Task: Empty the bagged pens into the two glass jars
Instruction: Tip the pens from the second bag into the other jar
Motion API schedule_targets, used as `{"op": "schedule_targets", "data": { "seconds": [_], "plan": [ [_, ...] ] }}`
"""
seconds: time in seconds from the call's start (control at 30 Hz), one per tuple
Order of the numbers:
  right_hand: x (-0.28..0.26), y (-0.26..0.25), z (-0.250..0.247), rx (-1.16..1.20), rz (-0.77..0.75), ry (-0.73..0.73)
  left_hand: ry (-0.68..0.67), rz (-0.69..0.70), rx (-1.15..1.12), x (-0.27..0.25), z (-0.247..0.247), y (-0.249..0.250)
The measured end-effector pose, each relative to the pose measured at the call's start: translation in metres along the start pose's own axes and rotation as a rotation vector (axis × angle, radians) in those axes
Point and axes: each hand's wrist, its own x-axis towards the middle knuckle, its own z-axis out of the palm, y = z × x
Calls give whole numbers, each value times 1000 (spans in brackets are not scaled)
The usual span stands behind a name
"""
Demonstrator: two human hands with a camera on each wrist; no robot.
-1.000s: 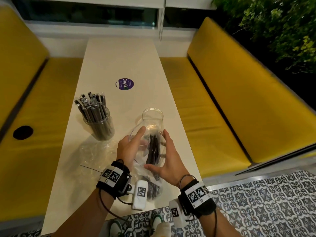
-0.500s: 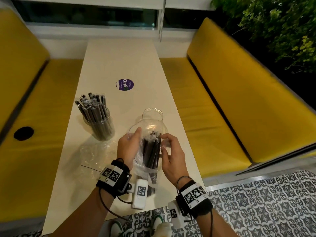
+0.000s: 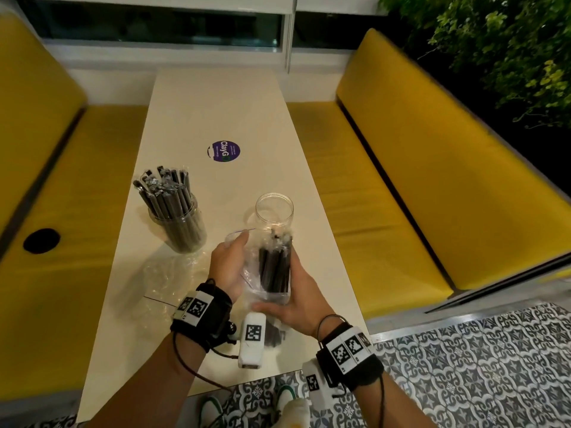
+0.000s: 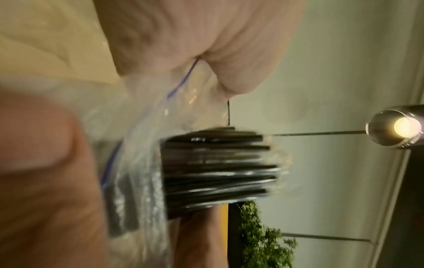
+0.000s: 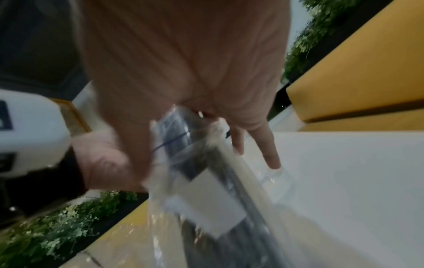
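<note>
Sticker (image 3: 223,151) upper centre on surface (image 3: 216,103) reads "ClayG". Left hand (image 3: 230,267) pinches bag (image 3: 251,274) rim, right hand (image 3: 296,299) grips pens (image 3: 274,267) mid-frame, below empty jar (image 3: 274,210); full jar (image 3: 182,225) left.

The bag (image 3: 251,273) was thin, clear, crinkled plastic, and the pens (image 3: 274,267) in it looked glossy black. Beyond the bag, the jar (image 3: 274,210) was clear and shiny on a smooth, matt cream table (image 3: 216,112).

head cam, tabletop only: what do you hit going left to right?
Jar full of pens → empty bag lying flat → left hand → bagged pens → right hand. Empty jar left out: it overlaps the bag.
</note>
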Motion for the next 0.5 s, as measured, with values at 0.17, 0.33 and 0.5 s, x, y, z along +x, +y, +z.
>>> {"op": "schedule_targets", "data": {
  "seconds": [0.17, 0.33, 0.5],
  "plan": [
    [5, 17, 4, 73, 130, 144, 2, 99, 260, -16, 1, 8],
    [3, 17, 2, 124, 89, 154, 189, 67, 292, -1, -3, 9],
    [4, 16, -6, 188, 70, 201, -28, -2, 388, 3, -4, 6]
  ]
}}
